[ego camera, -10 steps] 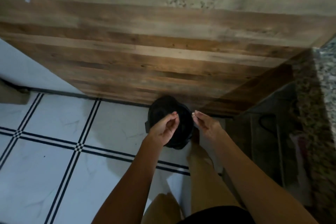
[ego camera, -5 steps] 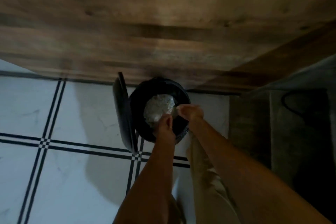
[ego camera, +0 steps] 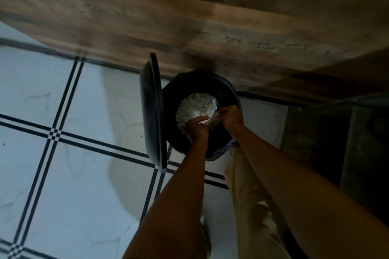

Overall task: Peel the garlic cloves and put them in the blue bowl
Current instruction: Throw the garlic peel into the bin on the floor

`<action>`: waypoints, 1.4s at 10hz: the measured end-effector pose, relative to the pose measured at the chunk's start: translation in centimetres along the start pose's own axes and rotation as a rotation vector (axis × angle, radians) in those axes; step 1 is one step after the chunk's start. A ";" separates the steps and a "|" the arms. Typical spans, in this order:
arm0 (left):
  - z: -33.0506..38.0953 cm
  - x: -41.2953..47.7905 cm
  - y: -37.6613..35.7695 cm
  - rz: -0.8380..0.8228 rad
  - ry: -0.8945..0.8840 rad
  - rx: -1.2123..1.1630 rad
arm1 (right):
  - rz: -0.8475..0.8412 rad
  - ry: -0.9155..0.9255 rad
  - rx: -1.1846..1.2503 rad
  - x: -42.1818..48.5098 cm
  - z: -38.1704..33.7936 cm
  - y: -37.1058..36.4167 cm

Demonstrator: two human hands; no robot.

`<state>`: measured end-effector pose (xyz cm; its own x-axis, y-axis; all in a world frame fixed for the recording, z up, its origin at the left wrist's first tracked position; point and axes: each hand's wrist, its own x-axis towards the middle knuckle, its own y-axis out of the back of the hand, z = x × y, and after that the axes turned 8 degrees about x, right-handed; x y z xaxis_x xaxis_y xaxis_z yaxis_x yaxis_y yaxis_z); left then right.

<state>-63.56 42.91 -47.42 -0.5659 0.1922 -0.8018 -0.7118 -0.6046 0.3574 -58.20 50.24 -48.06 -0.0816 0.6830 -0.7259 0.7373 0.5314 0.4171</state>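
head view, straight down past two forearms: left hand (ego camera: 196, 130) and right hand (ego camera: 230, 114) low over the mouth of a round black plastic pedal bin (ego camera: 230, 93), knuckles up, fingertips turned toward each other and nearly touching. fingers of both curled in; at the meeting point only a pale blurred scrap, so cannot tell whether pinching a garlic clove, a loose skin, or nothing. no clove to make out as such anywhere, hence no long axis to read.

directly under and just beyond the fingertips, inside the bin, a heap of white papery peelings (ego camera: 195, 105). left hand over its near edge and nearer its middle; right hand over its near-right edge, close to the bin's right rim. by that layout, probably shedding skins straight down, with no sideways reach needed.

flat black lid (ego camera: 151, 111) upright at the bin's left, apart from both hands. blue bowl nowhere in sight, so direction to it unknown from here.

behind the bin, a brown wooden panel (ego camera: 189, 17); underneath, white floor tiles with black double lines (ego camera: 63, 153); beside the right forearm, a beige trouser leg (ego camera: 252, 206).

count: two hands, one bin, one lid, one heap of peelings, zero cloves told apart, zero bowls.
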 end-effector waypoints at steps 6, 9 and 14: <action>4.6 -11.7 3.8 -0.077 -0.423 0.228 | -0.097 -0.106 0.400 -10.7 -3.5 8.0; 11.5 -35.2 9.0 -0.325 -0.819 0.350 | 0.062 0.080 0.909 -36.9 -5.6 23.0; -15.1 -75.2 -2.7 -1.255 -1.081 0.814 | 1.125 0.236 1.010 -73.4 24.7 37.2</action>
<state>-12.83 18.39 4.67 0.6371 0.7309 -0.2447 -0.6894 0.6823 0.2434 -8.22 7.53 7.22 0.7849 0.5996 -0.1565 0.6142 -0.7861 0.0685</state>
